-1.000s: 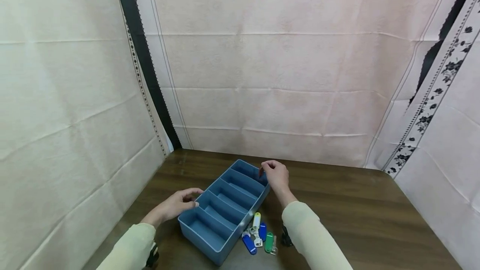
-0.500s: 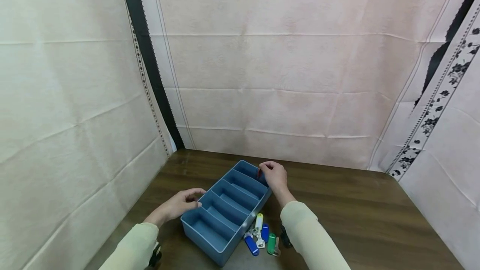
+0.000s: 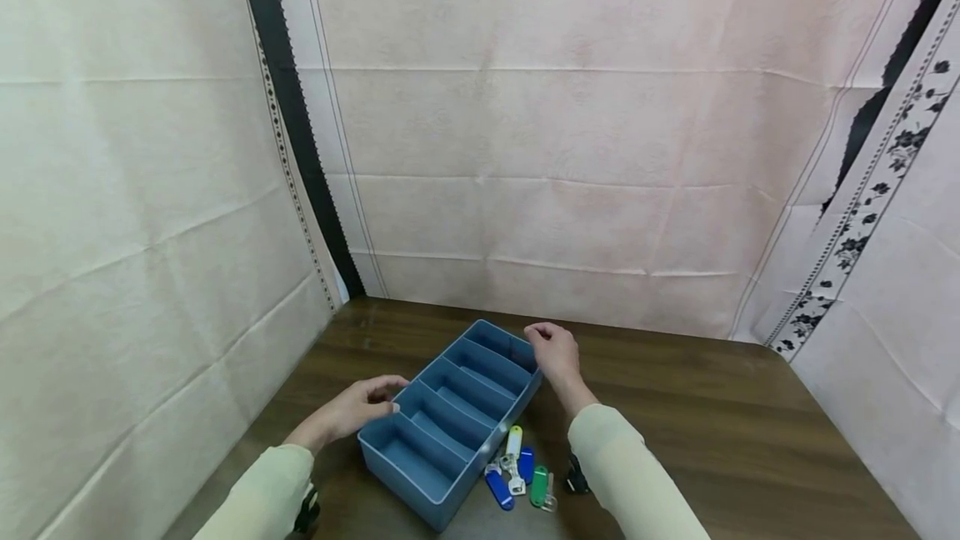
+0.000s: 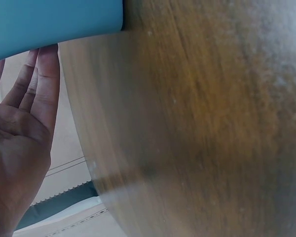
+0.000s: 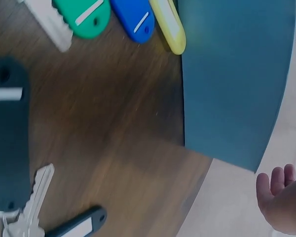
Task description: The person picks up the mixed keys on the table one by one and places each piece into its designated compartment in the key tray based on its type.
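A blue organizer tray [image 3: 423, 486] with several compartments stands at a slant on the table. My left hand [image 3: 347, 411] touches its left side with fingers and thumb; in the left wrist view the fingers are nearly straight against the wall. My right hand [image 3: 555, 352] is at the far right corner, fingers loosely bent, with nothing visible in them. Keys with coloured tags lie right of the tray: a yellow tag [image 3: 513, 442], a blue tag [image 3: 498, 490], another blue tag [image 3: 527, 463] and a green tag [image 3: 538, 486]. The far compartment's floor is partly hidden.
Dark tags, one a black key tag [image 5: 84, 224], and a silver key [image 5: 37, 192] lie nearer the right wrist camera. The brown wooden table [image 3: 675, 423] extends to the right. Pale cloth [image 3: 562, 148] hangs behind it and at both sides.
The small red thing that my right fingers pinched over the far compartment is no longer visible. The right hand has shifted slightly right. My left hand stays at the tray.
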`<action>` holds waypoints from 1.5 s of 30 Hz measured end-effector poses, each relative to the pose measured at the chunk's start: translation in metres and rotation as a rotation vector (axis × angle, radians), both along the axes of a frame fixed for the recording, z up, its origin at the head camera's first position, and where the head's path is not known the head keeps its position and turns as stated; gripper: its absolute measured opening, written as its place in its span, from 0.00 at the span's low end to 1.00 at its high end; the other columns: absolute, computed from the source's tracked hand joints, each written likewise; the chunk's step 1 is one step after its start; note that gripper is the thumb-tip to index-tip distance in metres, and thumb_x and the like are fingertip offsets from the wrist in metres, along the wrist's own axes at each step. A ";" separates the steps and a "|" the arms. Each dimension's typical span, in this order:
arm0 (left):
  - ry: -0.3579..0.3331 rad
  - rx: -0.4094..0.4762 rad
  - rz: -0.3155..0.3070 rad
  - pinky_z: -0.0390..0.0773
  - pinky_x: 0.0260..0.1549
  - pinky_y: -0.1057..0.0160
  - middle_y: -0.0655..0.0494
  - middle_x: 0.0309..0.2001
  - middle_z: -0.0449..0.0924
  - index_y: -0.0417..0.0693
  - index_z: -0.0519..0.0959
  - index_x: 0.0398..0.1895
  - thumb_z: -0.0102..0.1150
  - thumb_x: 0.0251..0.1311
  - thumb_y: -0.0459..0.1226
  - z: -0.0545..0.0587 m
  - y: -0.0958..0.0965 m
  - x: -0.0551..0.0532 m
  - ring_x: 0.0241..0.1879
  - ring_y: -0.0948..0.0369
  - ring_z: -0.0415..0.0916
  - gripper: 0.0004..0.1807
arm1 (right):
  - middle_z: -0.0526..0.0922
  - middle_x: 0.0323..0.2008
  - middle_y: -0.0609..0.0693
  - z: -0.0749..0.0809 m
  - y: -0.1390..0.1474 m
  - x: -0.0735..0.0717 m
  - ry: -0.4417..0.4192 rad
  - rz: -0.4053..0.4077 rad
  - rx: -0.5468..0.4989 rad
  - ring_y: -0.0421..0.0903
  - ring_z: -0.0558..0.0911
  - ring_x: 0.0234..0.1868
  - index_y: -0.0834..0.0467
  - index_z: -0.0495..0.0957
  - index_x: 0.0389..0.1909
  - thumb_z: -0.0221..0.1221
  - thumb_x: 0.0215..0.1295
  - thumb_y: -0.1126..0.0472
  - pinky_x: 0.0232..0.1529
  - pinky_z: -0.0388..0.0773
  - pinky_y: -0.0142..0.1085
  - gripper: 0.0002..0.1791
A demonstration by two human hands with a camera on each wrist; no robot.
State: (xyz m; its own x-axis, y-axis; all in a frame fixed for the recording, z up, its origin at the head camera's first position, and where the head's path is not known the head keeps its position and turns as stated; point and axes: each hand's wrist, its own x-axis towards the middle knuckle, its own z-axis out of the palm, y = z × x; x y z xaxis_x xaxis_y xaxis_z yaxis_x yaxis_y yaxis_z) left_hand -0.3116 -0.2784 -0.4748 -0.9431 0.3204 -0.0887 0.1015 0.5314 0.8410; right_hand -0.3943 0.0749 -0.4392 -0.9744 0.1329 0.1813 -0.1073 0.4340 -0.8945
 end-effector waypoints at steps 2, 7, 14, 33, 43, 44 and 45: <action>-0.003 -0.003 0.006 0.75 0.47 0.49 0.51 0.50 0.76 0.54 0.73 0.64 0.60 0.68 0.43 0.001 0.000 0.000 0.48 0.52 0.72 0.22 | 0.84 0.42 0.52 0.000 0.005 0.000 0.007 0.003 0.000 0.51 0.78 0.43 0.56 0.86 0.46 0.60 0.69 0.51 0.47 0.75 0.46 0.14; -0.001 -0.016 0.018 0.75 0.48 0.48 0.51 0.50 0.76 0.55 0.73 0.64 0.60 0.68 0.44 0.002 0.001 0.000 0.49 0.52 0.73 0.22 | 0.84 0.43 0.53 0.004 0.020 0.004 0.020 0.006 -0.004 0.51 0.79 0.44 0.57 0.85 0.47 0.60 0.69 0.52 0.47 0.75 0.46 0.15; 0.011 -0.022 0.031 0.75 0.49 0.47 0.50 0.53 0.76 0.56 0.74 0.64 0.60 0.68 0.44 0.001 -0.002 -0.002 0.51 0.52 0.72 0.22 | 0.84 0.46 0.54 0.005 0.036 0.011 0.011 0.001 -0.029 0.52 0.78 0.47 0.58 0.84 0.49 0.60 0.70 0.51 0.49 0.74 0.46 0.17; 0.014 -0.059 0.039 0.75 0.48 0.47 0.51 0.50 0.77 0.56 0.74 0.64 0.61 0.67 0.45 -0.003 0.000 -0.004 0.49 0.53 0.73 0.23 | 0.80 0.55 0.57 -0.003 0.089 0.042 -0.051 -0.066 -0.088 0.55 0.75 0.56 0.59 0.80 0.55 0.57 0.72 0.49 0.54 0.71 0.51 0.21; 0.007 -0.022 -0.003 0.75 0.47 0.48 0.50 0.51 0.77 0.51 0.72 0.65 0.61 0.67 0.43 -0.003 -0.002 -0.002 0.50 0.52 0.73 0.24 | 0.81 0.52 0.56 -0.007 0.106 0.058 -0.045 -0.060 -0.060 0.53 0.77 0.52 0.60 0.80 0.54 0.57 0.72 0.50 0.51 0.73 0.48 0.20; 0.006 -0.018 -0.008 0.75 0.48 0.48 0.50 0.51 0.77 0.51 0.72 0.65 0.60 0.67 0.43 -0.003 -0.002 -0.002 0.50 0.52 0.73 0.24 | 0.81 0.53 0.57 -0.007 0.108 0.060 -0.043 -0.057 -0.062 0.53 0.76 0.52 0.60 0.80 0.54 0.57 0.72 0.50 0.51 0.72 0.48 0.20; 0.007 -0.015 -0.013 0.75 0.48 0.48 0.50 0.51 0.77 0.50 0.72 0.65 0.60 0.67 0.43 -0.004 -0.002 -0.002 0.50 0.52 0.73 0.24 | 0.80 0.53 0.57 -0.007 0.109 0.061 -0.044 -0.053 -0.067 0.53 0.76 0.53 0.60 0.80 0.55 0.57 0.72 0.50 0.52 0.72 0.48 0.20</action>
State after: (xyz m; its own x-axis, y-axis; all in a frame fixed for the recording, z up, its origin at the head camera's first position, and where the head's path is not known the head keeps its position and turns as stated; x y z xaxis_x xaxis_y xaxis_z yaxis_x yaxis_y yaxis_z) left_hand -0.3138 -0.2806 -0.4784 -0.9396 0.3313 -0.0866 0.1144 0.5422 0.8324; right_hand -0.3334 0.1841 -0.4462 -0.9725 0.1948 0.1277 -0.0459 0.3772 -0.9250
